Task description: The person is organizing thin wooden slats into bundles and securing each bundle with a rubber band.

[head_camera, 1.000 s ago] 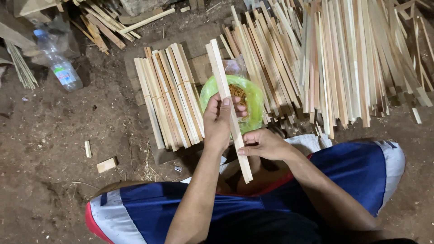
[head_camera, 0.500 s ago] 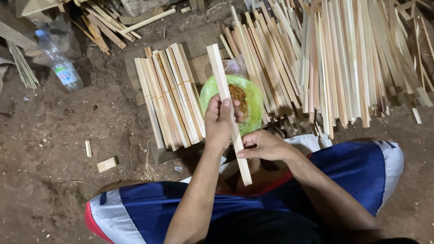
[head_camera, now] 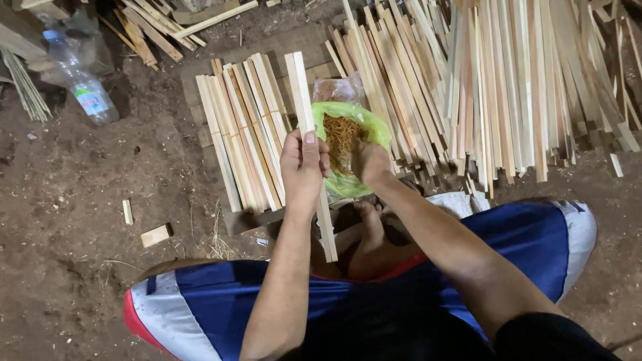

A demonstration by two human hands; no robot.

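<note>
Left hand (head_camera: 302, 167) stays clamped around a pale wooden slat (head_camera: 309, 150), upright. Right hand (head_camera: 369, 160) has let go, now dipping loosely curled fingers into the green bag of noodles (head_camera: 344, 144), work paused.

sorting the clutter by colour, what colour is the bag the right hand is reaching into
Bright green, a thin plastic bag holding brownish strands; the head view shows it clearly.

Bare brown dirt floor (head_camera: 80, 220) fills the scene, dusted with sawdust and wood chips. A big heap of pale wooden slats (head_camera: 508, 87) lies at two o'clock, a plastic water bottle (head_camera: 80, 85) at ten o'clock, under dim, warm light.
</note>
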